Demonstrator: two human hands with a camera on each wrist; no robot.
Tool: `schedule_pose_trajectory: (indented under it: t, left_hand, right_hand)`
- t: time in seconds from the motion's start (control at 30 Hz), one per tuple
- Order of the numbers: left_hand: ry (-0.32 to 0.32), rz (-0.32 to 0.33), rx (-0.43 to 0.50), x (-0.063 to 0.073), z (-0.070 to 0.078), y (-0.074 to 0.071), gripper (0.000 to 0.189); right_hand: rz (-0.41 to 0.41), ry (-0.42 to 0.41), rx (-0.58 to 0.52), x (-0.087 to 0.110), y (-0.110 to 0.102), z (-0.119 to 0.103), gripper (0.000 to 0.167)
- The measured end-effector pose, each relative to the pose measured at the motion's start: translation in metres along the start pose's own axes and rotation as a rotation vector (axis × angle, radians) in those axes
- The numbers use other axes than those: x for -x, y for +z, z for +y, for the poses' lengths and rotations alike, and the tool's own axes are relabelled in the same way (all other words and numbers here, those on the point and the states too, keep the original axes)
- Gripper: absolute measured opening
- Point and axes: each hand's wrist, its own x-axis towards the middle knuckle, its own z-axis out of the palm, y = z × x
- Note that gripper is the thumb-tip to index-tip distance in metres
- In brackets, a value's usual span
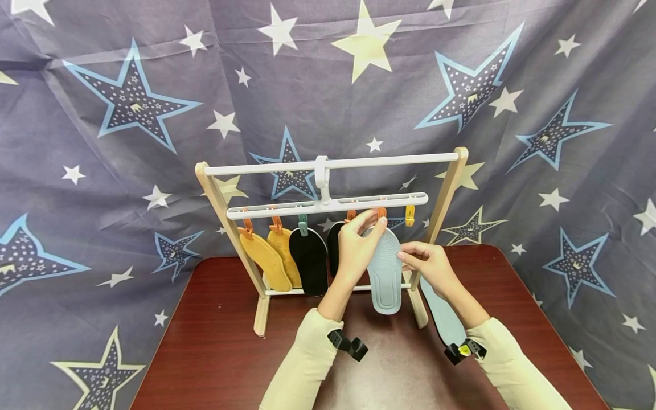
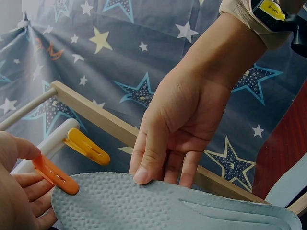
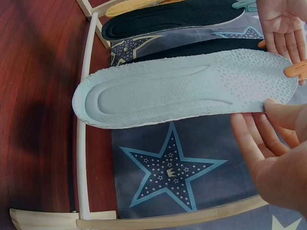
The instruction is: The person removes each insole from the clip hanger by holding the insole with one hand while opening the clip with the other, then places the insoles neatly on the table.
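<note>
Hands point(image 1: 433, 267) pinch dimpled insole point(image 1: 385, 273) and plastic clip point(image 2: 56, 176).

- Your black right-wrist device point(image 2: 300, 40) carries a yellow label point(image 2: 272, 9) with dark characters, upside down in the left wrist view.
- You cannot read them surely: they are too small and blurred.

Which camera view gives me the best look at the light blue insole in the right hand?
The right wrist view: the light blue insole stretches large across it, visible nearly end to end. The head view shows it smaller, the left hand partly covering its top; the left wrist view cuts it off at the bottom.
</note>
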Motion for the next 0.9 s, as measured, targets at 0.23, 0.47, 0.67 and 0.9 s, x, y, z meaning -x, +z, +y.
schedule_pose_trajectory:
  t: [0.23, 0.47, 0.67, 0.9]
  left_hand:
    - [-0.016, 0.013, -0.029, -0.0002, 0.0026, 0.0018, 0.032]
    - [-0.011, 0.044, -0.033, 0.0006, 0.0033, 0.0048, 0.032]
    - [-0.008, 0.058, -0.028, 0.0012, 0.0036, 0.0054, 0.032]
    - [0.007, 0.062, -0.012, 0.0003, 0.0001, 0.0069, 0.030]
  right_hand:
    - [0.002, 0.018, 0.002, -0.0001, -0.0001, 0.0005, 0.026]
    - [-0.013, 0.017, -0.006, 0.0002, -0.0001, -0.0011, 0.024]
    - [-0.016, 0.016, -0.008, 0.0002, -0.0001, -0.0011, 0.024]
    - [-0.012, 0.012, -0.006, 0.0002, -0.0009, -0.0002, 0.024]
